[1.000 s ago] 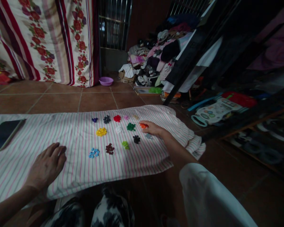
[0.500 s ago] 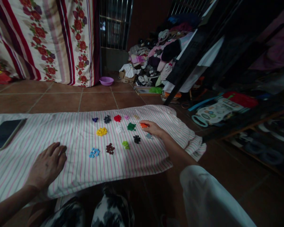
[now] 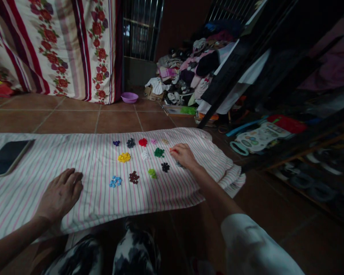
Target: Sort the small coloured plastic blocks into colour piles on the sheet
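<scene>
My right hand [image 3: 184, 154] is at the right of the small piles, its fingers closed over the orange pieces [image 3: 173, 150], which they mostly cover. Grey-blue pieces [image 3: 178, 164] show partly under it. Left of it lie dark green [image 3: 159, 152], black [image 3: 165, 167], white [image 3: 145, 154] and lime [image 3: 152, 173] piles. Farther left are yellow [image 3: 124, 157], brown [image 3: 134, 177] and light blue [image 3: 115, 181] piles. Red [image 3: 142, 142], dark grey [image 3: 130, 143] and purple [image 3: 116, 143] ones line the back. My left hand [image 3: 60, 194] rests flat on the striped cloth [image 3: 97, 198], holding nothing.
A phone or tablet [image 3: 8, 157] lies at the cloth's left end. Beyond on the tiled floor stand a purple basin [image 3: 129, 97] and a heap of clothes [image 3: 189, 70]. A dark slanted post [image 3: 218, 105] and a toy panel [image 3: 256, 136] are at the right.
My right hand's fingers have drawn in over the orange pieces, which now show less. The view has shifted slightly; my left hand stays resting on the cloth.
</scene>
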`<state>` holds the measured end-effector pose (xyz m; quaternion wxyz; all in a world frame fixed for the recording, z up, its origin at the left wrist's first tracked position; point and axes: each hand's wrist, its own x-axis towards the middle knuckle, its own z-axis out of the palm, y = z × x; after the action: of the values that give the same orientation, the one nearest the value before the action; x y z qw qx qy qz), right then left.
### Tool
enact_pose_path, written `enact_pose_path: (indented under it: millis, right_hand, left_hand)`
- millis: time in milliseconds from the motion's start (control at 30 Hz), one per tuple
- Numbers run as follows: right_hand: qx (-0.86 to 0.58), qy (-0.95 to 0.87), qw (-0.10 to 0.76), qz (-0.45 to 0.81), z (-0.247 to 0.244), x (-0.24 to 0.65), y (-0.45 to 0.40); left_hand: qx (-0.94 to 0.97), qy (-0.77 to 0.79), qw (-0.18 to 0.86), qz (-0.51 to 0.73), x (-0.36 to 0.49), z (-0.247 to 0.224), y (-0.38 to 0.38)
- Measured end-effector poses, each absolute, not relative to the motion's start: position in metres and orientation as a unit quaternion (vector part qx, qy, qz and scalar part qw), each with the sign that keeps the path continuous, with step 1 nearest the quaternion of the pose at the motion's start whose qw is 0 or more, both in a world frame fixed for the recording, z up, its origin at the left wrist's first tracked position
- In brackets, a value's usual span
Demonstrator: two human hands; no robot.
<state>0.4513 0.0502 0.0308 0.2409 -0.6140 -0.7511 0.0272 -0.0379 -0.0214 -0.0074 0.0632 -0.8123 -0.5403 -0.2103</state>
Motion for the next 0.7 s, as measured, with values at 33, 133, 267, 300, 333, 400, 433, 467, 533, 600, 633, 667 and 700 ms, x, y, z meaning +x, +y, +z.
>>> enact_pose_path:
  millis: [33, 133, 267, 300, 333, 400, 433, 467, 533, 600, 633, 667, 700]
  right_hand:
    - [-0.599, -0.769, 0.222, 0.021, 0.032, 0.446, 0.047]
    - [-0.555, -0.814, 0.166, 0.032, 0.033, 0.433, 0.041]
    - [-0.547, -0.822, 0.147, 0.053, 0.03, 0.424, 0.043]
    - [-0.549, -0.822, 0.142, 0.055, 0.029, 0.424, 0.045]
    - [-0.551, -0.822, 0.135, 0.055, 0.029, 0.424, 0.046]
    - [-0.552, -0.824, 0.12, 0.051, 0.027, 0.423, 0.049]
    - [-0.553, -0.824, 0.117, 0.049, 0.027, 0.423, 0.05]
    - [-0.554, -0.823, 0.118, 0.047, 0.026, 0.423, 0.051]
    - [-0.558, -0.819, 0.126, 0.047, 0.024, 0.422, 0.051]
    - [-0.568, -0.811, 0.135, 0.046, 0.023, 0.422, 0.049]
    - [-0.576, -0.804, 0.139, 0.044, 0.024, 0.422, 0.048]
    - [-0.587, -0.796, 0.142, 0.042, 0.024, 0.422, 0.048]
    - [-0.6, -0.786, 0.144, 0.039, 0.025, 0.423, 0.047]
  left_hand:
    - [-0.811, -0.543, 0.073, -0.207, -0.038, -0.007, -0.021]
    - [-0.813, -0.542, 0.103, -0.187, -0.038, -0.009, -0.02]
    - [-0.813, -0.538, 0.116, -0.191, -0.039, -0.01, -0.02]
    - [-0.812, -0.538, 0.119, -0.193, -0.039, -0.01, -0.02]
    - [-0.811, -0.538, 0.122, -0.194, -0.038, -0.01, -0.02]
    - [-0.811, -0.537, 0.127, -0.193, -0.038, -0.009, -0.02]
    - [-0.811, -0.537, 0.13, -0.192, -0.038, -0.009, -0.02]
    - [-0.81, -0.538, 0.133, -0.19, -0.038, -0.009, -0.02]
    - [-0.81, -0.54, 0.135, -0.185, -0.038, -0.01, -0.02]
    - [-0.807, -0.545, 0.131, -0.185, -0.038, -0.01, -0.02]
    - [-0.805, -0.548, 0.128, -0.186, -0.038, -0.011, -0.02]
    - [-0.803, -0.551, 0.123, -0.189, -0.038, -0.011, -0.02]
    - [-0.802, -0.552, 0.118, -0.192, -0.038, -0.011, -0.02]
